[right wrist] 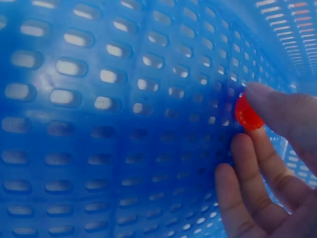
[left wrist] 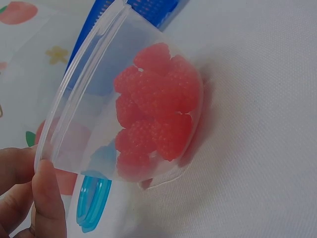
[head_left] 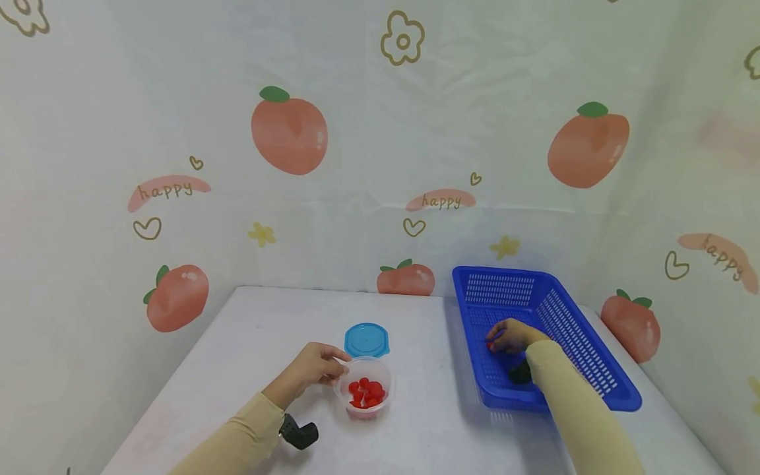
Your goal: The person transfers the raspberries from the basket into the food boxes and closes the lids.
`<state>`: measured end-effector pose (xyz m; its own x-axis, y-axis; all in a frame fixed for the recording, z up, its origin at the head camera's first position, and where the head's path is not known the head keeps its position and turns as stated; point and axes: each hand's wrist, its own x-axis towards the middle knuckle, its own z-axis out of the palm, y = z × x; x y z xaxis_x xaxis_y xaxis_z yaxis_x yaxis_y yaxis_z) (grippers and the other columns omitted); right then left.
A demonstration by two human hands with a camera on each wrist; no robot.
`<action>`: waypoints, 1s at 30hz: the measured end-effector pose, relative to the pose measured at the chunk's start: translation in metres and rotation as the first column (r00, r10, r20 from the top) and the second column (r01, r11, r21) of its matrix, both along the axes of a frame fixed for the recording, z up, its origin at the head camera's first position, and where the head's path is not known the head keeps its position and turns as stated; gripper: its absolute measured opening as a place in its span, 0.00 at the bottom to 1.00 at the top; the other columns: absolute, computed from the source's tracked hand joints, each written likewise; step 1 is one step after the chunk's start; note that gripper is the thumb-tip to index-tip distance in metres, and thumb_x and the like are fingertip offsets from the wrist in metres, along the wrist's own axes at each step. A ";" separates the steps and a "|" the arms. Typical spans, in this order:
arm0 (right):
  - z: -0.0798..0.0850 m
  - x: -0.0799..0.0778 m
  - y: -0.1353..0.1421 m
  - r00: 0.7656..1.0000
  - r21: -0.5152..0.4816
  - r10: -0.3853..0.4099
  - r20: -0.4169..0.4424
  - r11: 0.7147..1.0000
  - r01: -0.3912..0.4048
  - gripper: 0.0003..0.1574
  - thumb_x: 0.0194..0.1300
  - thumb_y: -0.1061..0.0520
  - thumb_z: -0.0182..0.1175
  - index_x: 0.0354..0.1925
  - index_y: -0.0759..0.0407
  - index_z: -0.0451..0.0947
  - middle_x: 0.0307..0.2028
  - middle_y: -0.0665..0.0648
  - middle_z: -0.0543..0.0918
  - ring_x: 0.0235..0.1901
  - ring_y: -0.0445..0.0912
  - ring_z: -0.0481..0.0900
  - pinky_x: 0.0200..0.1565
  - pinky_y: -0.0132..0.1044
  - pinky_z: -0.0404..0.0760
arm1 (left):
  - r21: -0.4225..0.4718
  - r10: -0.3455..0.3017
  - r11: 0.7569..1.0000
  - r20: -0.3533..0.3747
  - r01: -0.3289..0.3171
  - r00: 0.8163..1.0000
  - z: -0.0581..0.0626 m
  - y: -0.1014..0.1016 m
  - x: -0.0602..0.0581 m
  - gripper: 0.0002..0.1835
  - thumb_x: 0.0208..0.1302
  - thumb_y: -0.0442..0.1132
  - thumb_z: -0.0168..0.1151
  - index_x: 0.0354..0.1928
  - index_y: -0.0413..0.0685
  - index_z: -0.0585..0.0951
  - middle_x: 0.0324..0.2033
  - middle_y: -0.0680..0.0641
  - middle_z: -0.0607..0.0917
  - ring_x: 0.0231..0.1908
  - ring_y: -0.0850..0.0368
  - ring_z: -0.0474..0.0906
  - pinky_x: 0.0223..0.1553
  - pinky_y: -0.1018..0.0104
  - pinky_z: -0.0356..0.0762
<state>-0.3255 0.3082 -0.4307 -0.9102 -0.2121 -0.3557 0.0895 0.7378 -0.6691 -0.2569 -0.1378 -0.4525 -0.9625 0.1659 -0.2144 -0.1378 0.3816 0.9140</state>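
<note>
A clear round plastic container [head_left: 364, 410] stands on the table, with several red raspberries [left wrist: 158, 99] heaped in its bottom. My left hand [head_left: 315, 369] pinches its rim from the left side; in the left wrist view the fingers [left wrist: 48, 198] meet at that rim. Inside the blue basket [head_left: 469, 330], my right hand [head_left: 512, 336] is low over the floor. Between its thumb and index finger it pinches one raspberry [right wrist: 247, 114], and the other fingers extend beside the slotted plastic. The raspberry is partly hidden by the thumb.
Behind the container lies a light blue lid [head_left: 366, 340] on the white table [head_left: 267, 323]. The basket's raised walls surround my right hand. A white backdrop [head_left: 356, 165] with printed fruit rises at the table's far edge. Black wrist devices [head_left: 299, 433] show below the hands.
</note>
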 end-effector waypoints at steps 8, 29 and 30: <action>-0.002 0.001 0.000 1.000 0.033 0.009 -0.017 0.999 -0.009 0.09 0.59 0.68 0.62 0.40 0.70 0.79 0.34 0.57 0.83 0.37 0.46 0.79 0.43 0.45 0.82 | -0.004 -0.014 1.000 -0.006 0.014 1.000 -0.002 -0.001 0.000 0.15 0.57 0.37 0.69 0.46 0.39 0.83 0.25 0.47 0.83 0.21 0.57 0.77 0.30 0.68 0.83; 0.027 0.001 -0.014 0.956 -0.230 -0.115 -0.272 0.972 0.051 0.22 0.66 0.63 0.59 0.55 0.75 0.73 0.45 0.66 0.82 0.48 0.61 0.80 0.53 0.53 0.79 | -0.020 -0.016 1.000 -0.023 0.016 1.000 -0.001 -0.001 0.001 0.15 0.57 0.37 0.69 0.46 0.39 0.83 0.24 0.47 0.83 0.21 0.57 0.77 0.30 0.66 0.83; 0.030 0.002 -0.015 0.950 -0.234 -0.133 -0.281 0.970 0.066 0.23 0.67 0.61 0.59 0.56 0.73 0.73 0.46 0.66 0.81 0.49 0.61 0.79 0.54 0.54 0.78 | -0.020 -0.015 1.000 -0.024 0.015 1.000 -0.001 -0.001 0.001 0.15 0.57 0.37 0.69 0.46 0.39 0.83 0.24 0.47 0.83 0.21 0.57 0.77 0.30 0.66 0.83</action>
<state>-0.3231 0.2931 -0.4005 -0.9872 -0.1573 -0.0253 -0.0694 0.5678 -0.8202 -0.2558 -0.1387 -0.4533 -0.9649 0.1765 -0.1943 -0.1096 0.4016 0.9092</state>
